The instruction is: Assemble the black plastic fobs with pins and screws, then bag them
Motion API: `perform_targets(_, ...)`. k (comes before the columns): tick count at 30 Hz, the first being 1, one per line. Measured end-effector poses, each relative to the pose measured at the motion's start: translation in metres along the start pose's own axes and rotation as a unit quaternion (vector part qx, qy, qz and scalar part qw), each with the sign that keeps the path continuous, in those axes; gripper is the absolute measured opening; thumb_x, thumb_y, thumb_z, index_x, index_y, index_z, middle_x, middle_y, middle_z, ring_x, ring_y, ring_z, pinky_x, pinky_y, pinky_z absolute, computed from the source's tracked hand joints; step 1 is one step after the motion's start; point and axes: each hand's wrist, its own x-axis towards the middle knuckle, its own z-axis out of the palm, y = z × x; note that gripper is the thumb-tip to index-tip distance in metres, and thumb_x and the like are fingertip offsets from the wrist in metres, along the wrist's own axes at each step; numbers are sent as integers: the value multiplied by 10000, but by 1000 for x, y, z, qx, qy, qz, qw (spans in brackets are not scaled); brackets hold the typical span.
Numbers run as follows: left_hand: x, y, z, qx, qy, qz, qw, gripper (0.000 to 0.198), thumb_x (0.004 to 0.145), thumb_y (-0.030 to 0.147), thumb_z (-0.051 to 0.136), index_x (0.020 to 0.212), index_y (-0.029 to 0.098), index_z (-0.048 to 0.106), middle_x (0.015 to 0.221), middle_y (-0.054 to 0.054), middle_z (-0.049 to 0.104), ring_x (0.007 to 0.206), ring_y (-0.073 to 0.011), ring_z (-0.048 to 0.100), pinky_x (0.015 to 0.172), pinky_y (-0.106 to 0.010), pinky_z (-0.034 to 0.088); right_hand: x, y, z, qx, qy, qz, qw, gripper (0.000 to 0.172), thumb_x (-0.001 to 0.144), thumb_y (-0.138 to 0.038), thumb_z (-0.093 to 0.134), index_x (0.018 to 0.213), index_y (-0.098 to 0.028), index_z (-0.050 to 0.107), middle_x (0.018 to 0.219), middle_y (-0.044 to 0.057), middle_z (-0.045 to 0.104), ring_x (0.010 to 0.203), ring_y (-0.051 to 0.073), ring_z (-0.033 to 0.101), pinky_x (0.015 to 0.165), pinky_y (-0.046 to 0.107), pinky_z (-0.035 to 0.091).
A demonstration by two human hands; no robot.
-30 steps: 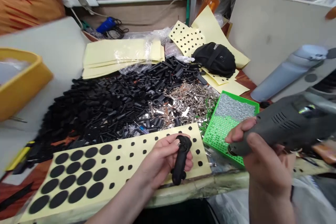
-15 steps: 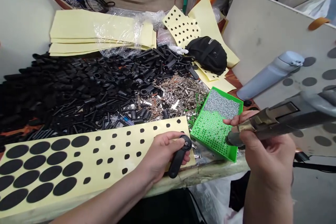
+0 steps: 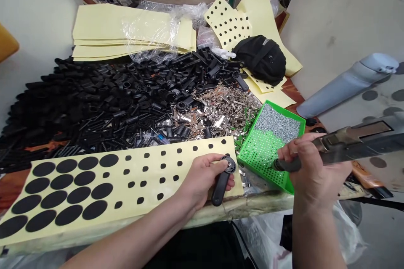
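My left hand (image 3: 206, 178) pinches a black plastic handle part (image 3: 221, 183) with a round ring-shaped head, thumb on the head and the stem pointing down. A bit of metal shows inside the ring. It hovers over the right end of a yellow sticker sheet (image 3: 186, 172) bearing black dots. My right hand (image 3: 315, 164) is closed around the front of a long grey power screwdriver (image 3: 356, 138), its nose pointing left over the green perforated tray (image 3: 246, 157). Small silver screws (image 3: 277, 124) fill the tray's far part. The screwdriver's tip is hard to make out.
Behind the sheet lie heaps of black plastic parts (image 3: 104, 88) and flat metal pieces (image 3: 217, 109). Stacked yellow sheets (image 3: 132, 29), a black pouch (image 3: 261, 59) and a grey-blue bottle (image 3: 344, 88) stand farther back. A white board (image 3: 331, 21) leans on the right.
The view has shifted, so the bench appears slightly farther right. My right-hand fingers have closed more around the screwdriver's front. My left hand keeps its grip on the handle part.
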Motion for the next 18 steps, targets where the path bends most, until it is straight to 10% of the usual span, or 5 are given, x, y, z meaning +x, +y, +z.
perform_targets(18,1,1,-2,-12,-4,9,1000,241,732,228,632,907,65,603,632,-116,687,541,-170,641,566,-275,530,1,15,-2,57,63,-14,996,244,717,-278,744,650,-163,539,469,-78,476,371,73,441,376,230,381)
